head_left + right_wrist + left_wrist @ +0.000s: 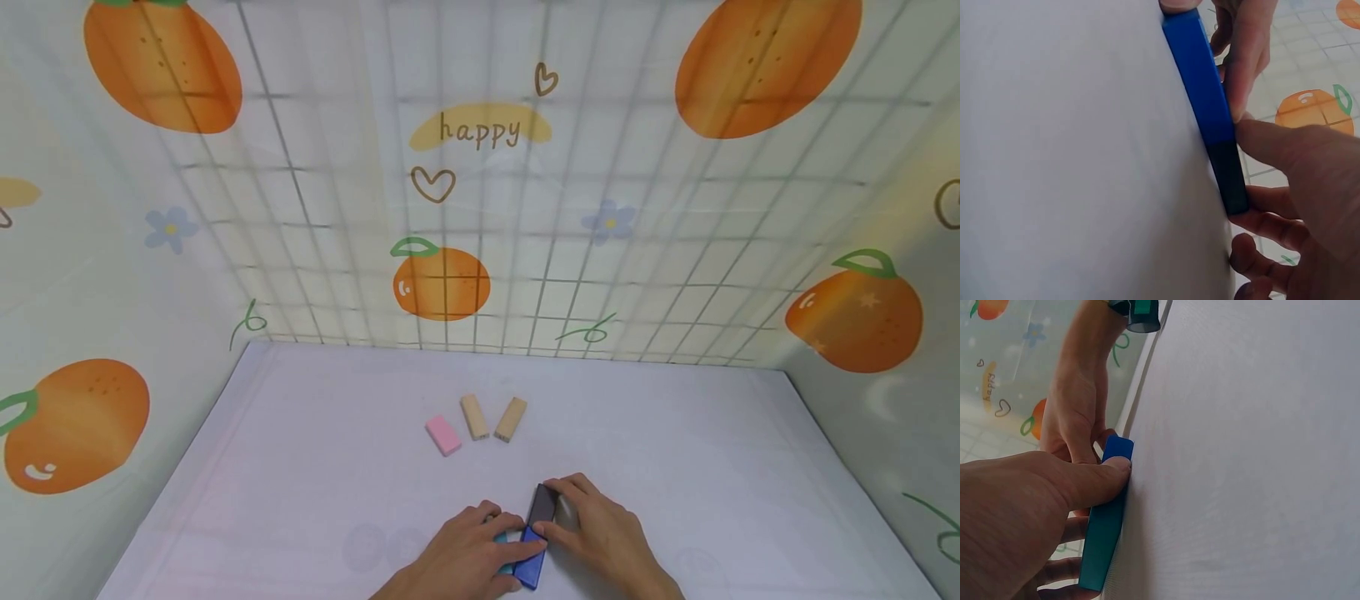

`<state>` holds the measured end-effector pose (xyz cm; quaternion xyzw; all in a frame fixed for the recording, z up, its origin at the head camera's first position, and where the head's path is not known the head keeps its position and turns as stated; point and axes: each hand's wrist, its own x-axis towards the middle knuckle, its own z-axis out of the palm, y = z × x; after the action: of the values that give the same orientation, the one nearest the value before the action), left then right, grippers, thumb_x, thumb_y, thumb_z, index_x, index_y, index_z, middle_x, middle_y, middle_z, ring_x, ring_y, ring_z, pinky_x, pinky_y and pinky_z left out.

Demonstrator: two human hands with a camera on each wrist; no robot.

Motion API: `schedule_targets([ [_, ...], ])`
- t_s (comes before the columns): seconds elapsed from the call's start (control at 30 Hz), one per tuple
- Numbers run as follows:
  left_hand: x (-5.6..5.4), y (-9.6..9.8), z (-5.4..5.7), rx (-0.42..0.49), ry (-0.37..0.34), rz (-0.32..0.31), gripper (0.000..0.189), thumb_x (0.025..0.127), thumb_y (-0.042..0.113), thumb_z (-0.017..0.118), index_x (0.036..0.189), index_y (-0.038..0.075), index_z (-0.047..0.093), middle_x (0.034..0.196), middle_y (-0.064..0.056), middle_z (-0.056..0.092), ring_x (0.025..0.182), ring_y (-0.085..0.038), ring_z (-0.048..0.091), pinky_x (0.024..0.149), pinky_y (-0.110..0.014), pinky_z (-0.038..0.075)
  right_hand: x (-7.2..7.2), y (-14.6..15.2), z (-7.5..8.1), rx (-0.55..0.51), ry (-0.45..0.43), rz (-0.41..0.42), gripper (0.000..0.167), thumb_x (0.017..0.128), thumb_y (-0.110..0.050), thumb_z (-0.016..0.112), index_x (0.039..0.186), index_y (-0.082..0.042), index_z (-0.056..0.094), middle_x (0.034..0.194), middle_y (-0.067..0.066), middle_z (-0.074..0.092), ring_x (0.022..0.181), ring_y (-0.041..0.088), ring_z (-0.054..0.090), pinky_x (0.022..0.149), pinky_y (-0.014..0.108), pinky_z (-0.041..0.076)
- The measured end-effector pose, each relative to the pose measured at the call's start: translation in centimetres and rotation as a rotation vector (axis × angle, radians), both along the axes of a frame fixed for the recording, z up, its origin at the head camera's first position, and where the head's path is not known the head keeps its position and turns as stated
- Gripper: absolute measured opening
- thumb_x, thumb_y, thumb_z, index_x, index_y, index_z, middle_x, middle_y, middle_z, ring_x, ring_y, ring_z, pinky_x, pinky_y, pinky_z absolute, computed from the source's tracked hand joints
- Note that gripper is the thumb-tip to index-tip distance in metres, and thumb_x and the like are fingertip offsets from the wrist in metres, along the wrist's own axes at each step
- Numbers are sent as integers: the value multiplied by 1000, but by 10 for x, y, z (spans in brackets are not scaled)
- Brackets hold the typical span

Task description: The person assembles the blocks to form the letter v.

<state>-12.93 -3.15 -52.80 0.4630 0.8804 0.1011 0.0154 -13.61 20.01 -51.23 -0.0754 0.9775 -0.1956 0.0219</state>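
Note:
A black block and a blue block lie end to end in one line on the table. A teal block sits against the blue one's left side, mostly covered by my left hand in the head view. That hand grips the teal block between thumb and fingers, its index finger reaching onto the blue block. My right hand holds the black block, fingers at its far end and thumb near the joint with the blue one.
Farther back on the white table lie a pink block and two wooden blocks, one on the left and one on the right. Fabric walls printed with oranges enclose the table's back and sides.

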Motion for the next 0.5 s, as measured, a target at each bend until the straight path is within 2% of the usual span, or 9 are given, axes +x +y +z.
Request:
schedule_targets([
  [0.27, 0, -1, -1, 11, 26, -10, 56, 98, 47, 64, 151, 40, 47, 141, 11, 54, 118, -11, 49, 93, -26, 45, -3, 2, 2, 15, 1, 27, 60, 78, -55, 82, 126, -22, 68, 116, -7, 62, 85, 10, 62, 65, 40, 56],
  [0.5, 1, -1, 1, 8, 60, -13, 53, 97, 47, 65, 148, 40, 51, 139, 11, 56, 114, -10, 50, 91, -23, 46, -11, 4, 17, 2, -10, 16, 69, 78, -59, 79, 132, -18, 64, 124, -1, 61, 72, 10, 52, 60, 40, 53],
])
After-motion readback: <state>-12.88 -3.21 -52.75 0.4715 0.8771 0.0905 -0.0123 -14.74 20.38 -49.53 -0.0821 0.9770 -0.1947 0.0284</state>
